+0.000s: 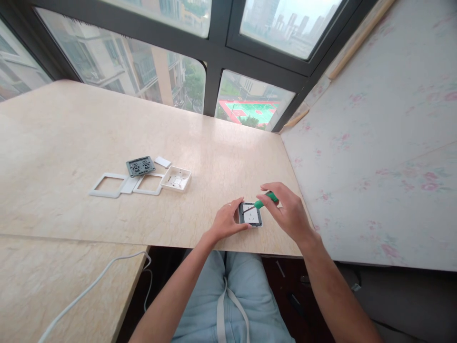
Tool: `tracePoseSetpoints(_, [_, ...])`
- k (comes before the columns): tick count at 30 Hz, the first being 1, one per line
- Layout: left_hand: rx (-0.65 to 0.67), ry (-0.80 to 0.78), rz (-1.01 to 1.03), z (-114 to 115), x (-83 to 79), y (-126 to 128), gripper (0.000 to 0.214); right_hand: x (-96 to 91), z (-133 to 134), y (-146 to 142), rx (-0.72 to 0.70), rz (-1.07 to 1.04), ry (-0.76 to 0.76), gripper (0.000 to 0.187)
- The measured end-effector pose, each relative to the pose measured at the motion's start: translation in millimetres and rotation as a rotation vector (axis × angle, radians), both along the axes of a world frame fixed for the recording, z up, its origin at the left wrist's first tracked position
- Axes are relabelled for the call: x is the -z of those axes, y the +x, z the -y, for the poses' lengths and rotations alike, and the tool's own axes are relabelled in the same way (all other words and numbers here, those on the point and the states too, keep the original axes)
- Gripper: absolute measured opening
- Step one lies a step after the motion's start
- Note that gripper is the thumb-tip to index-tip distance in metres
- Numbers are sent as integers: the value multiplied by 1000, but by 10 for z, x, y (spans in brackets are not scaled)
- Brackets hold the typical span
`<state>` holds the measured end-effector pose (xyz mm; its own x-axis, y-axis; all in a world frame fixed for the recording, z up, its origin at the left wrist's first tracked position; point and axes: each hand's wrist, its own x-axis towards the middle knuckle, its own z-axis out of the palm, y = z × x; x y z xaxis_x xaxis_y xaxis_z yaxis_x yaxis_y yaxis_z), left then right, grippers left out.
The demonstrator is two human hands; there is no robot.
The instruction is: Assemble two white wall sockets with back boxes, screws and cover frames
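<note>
A small grey-framed wall socket (250,215) with a white face lies near the front edge of the beige stone counter (71,128). My left hand (228,220) is closed around the socket's left side and steadies it. My right hand (285,209) pinches a green-handled screwdriver (266,200), whose thin shaft points left and down onto the top left of the socket.
Further back on the left lie two white frames (107,185) (149,185), a grey socket module (140,166), a white back box (175,178) and a small white cover piece (163,162). A white cable (93,286) hangs off the lower counter. A floral-papered wall (374,143) rises on the right, and windows stand behind.
</note>
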<state>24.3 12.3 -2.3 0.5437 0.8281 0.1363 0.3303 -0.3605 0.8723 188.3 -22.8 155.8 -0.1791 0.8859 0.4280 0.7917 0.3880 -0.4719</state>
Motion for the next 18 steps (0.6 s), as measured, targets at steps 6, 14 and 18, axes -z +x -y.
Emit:
tracePoseSetpoints(6, [3, 11, -5, 4, 4, -3, 89, -37, 48, -32, -67, -65, -90, 30])
tracePoseSetpoints(14, [3, 19, -16, 10, 2, -3, 89, -134, -3, -43, -115, -136, -257, 37])
tracePoseSetpoints(18, [-1, 30, -24, 11, 7, -2, 88, -78, -69, -120, 47, 56, -32, 23])
